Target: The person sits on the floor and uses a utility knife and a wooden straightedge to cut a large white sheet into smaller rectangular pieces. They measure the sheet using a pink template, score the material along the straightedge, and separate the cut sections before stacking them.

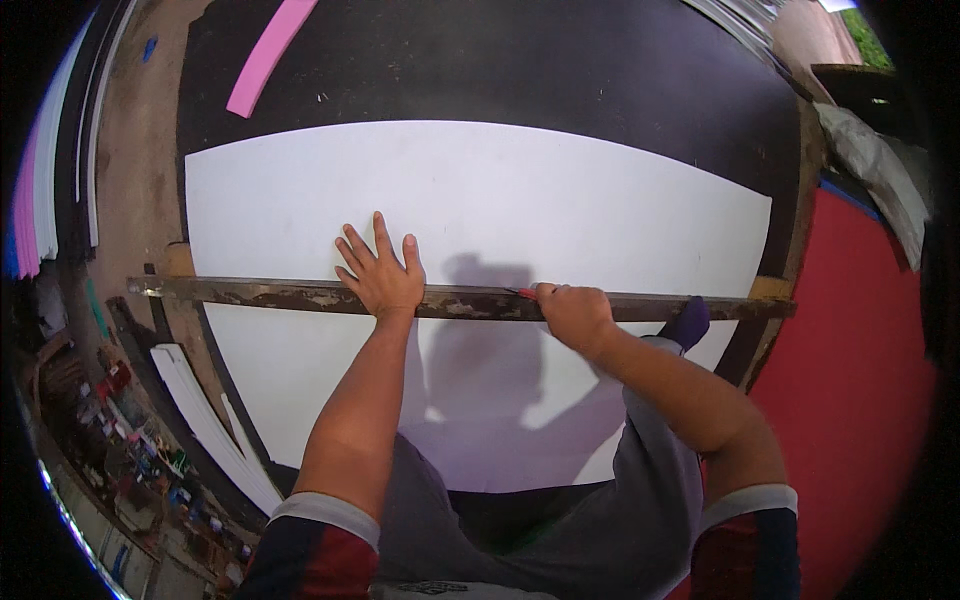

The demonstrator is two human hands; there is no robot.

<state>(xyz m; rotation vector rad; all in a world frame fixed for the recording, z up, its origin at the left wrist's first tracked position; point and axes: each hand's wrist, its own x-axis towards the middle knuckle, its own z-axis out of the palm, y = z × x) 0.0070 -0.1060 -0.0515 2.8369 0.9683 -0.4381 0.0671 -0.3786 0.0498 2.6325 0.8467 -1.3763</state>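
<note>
A long, worn brown straight bar [470,302] lies from left to right across a large white sheet [480,190]. My left hand [385,275] presses down on the bar with its fingers spread over the sheet beyond it. In my right hand [575,312] is a red cutter knife [526,293], its thin dark tip pointing left along the bar's far edge. Most of the knife's handle is hidden in the closed fingers. A foot in a dark purple sock [688,322] rests at the bar, right of my right hand.
Beneath the white sheet is a black surface [480,60], with a pink strip [270,55] at its far left. Red sheeting [840,370] spreads at the right. White strips [210,430] lie at the left, near scattered small items [150,450]. Stacked coloured sheets [45,170] stand far left.
</note>
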